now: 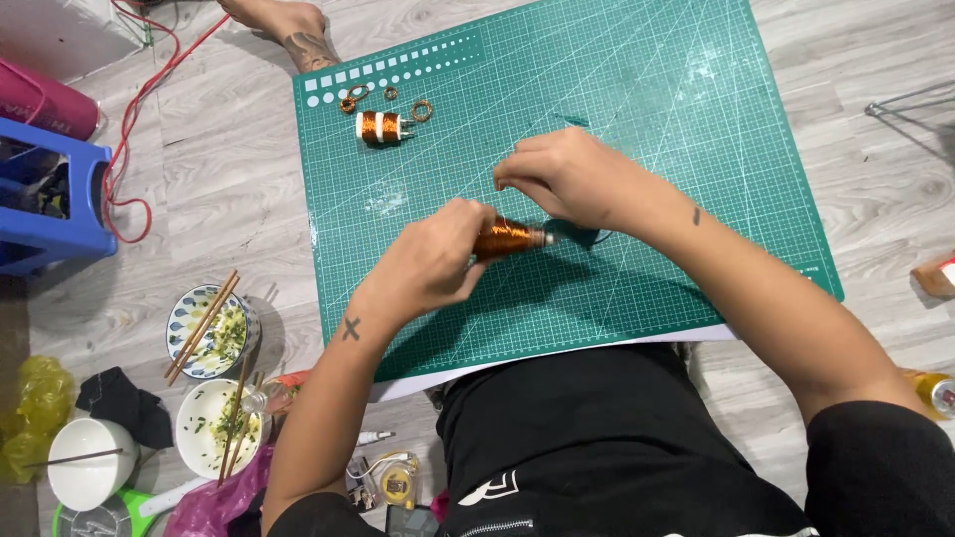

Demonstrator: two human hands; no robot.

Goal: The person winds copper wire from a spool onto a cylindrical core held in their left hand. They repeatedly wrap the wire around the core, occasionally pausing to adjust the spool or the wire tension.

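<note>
My left hand grips a spool of copper wire lying sideways just above the green cutting mat. My right hand hovers over the spool's far end with fingertips pinched together, apparently on a fine wire too thin to see. A smaller white bobbin wound with copper wire lies on the mat's far left. Beside it sit a few small copper wire rings.
Used bowls with chopsticks and a white bowl stand on the floor at left. A blue plastic stool and red cable lie further left. Another person's foot rests by the mat's far corner. A tape measure lies near my lap.
</note>
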